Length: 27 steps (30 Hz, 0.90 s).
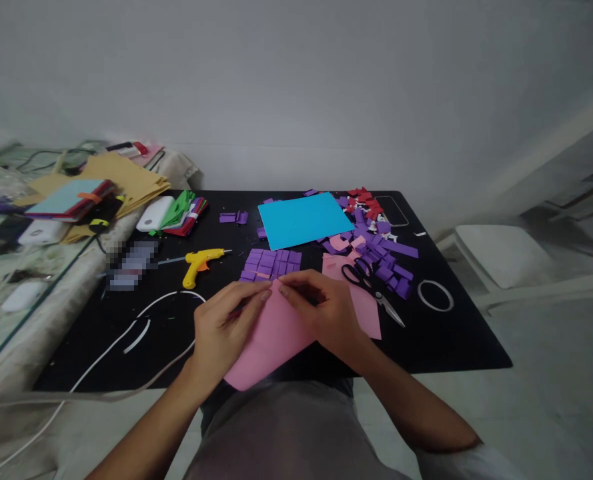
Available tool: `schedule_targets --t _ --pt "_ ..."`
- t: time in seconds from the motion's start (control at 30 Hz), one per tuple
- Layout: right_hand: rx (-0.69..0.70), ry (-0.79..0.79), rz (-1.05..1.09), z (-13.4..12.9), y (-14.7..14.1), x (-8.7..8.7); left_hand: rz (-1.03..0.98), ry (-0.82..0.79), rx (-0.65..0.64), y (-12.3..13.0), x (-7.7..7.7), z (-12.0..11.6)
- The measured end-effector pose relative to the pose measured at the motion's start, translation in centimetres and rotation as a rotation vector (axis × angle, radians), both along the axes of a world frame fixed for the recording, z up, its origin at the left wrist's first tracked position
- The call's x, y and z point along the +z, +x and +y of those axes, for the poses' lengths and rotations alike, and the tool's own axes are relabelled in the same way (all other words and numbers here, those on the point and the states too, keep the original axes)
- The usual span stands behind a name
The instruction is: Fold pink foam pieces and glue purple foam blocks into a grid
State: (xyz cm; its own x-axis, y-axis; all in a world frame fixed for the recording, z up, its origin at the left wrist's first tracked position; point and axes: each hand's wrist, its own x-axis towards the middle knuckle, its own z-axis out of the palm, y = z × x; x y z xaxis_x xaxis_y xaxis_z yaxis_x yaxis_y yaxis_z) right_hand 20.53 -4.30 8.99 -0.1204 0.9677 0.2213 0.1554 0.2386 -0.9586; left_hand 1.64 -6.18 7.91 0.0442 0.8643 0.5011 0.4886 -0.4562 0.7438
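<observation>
A pink sheet (271, 337) slants over the table's front edge, held near its upper corner. My left hand (226, 323) pinches the sheet's left side with thumb and forefinger. Close beside it, my right hand (326, 310) pinches the same corner from the right. Just beyond the fingertips lie purple folded pieces (271, 261) in rows, with a thin pink strip among them. Black-handled scissors (376, 290) rest on another pink sheet (367, 313) to the right of my right hand.
A yellow glue gun (196, 265) with a white cable lies left. Behind are a blue sheet (306, 220), purple scraps (393, 263) and red scraps (369, 200). A white ring (435, 295) is at the right, stacked papers (179, 213) at the back left.
</observation>
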Motion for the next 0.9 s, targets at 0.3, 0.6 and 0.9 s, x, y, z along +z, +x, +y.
schedule_targets --t 0.3,0.6,0.9 --pt "-0.017 0.024 0.002 -0.19 -0.12 -0.07 -0.003 0.046 0.001 0.20 -0.02 -0.16" --pt "-0.033 0.034 0.000 -0.58 -0.25 -0.02 -0.019 0.042 0.016 0.23 -0.16 -0.39" --pt "-0.048 0.059 -0.017 -0.47 -0.30 -0.13 -0.026 0.005 0.034 0.19 0.28 -0.19"
